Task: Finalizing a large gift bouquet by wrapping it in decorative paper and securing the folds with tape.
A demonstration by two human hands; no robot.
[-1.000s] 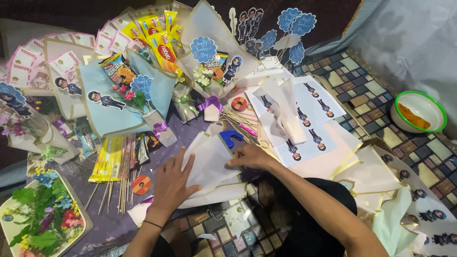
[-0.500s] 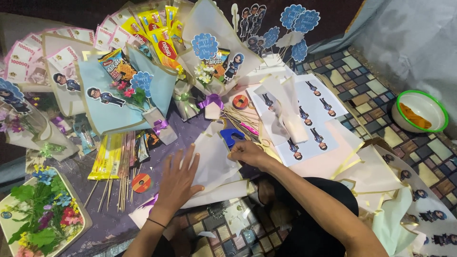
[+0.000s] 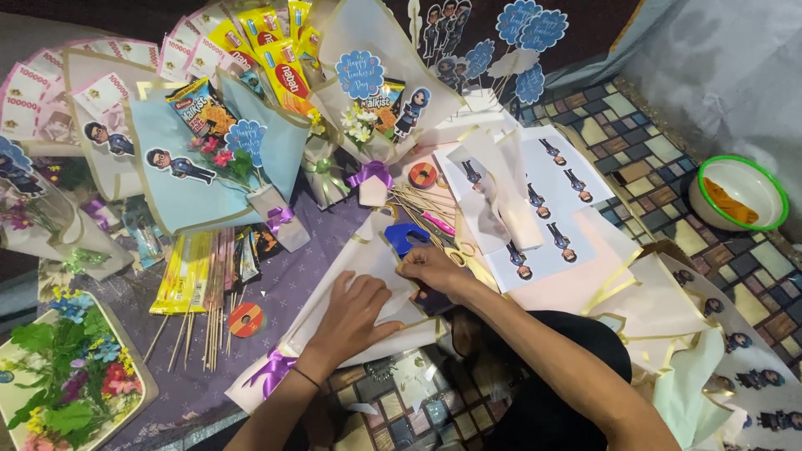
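You are pressing your left hand [image 3: 355,313] flat, fingers spread, on the white wrapping paper [image 3: 368,267] lying before you. Your right hand [image 3: 430,266] is pinching its upper edge beside the blue tape dispenser [image 3: 407,238]. Keep the palm anchoring; crease slowly.

The white wrapping paper [image 3: 368,280] lies flat and folded, with a purple ribbon [image 3: 271,370] at its lower end, just below the blue tape dispenser [image 3: 405,238].

Flower tray [image 3: 125,367]: cut off by the left and bottom edges. White wrapping paper [image 3: 368,267]: middle hidden under the left hand [image 3: 355,317]. Right hand [image 3: 430,267], beside the blue tape dispenser [image 3: 407,238]: fingertips' contents too small to tell. Cut-out sheet [image 3: 752,384]: cropped right.
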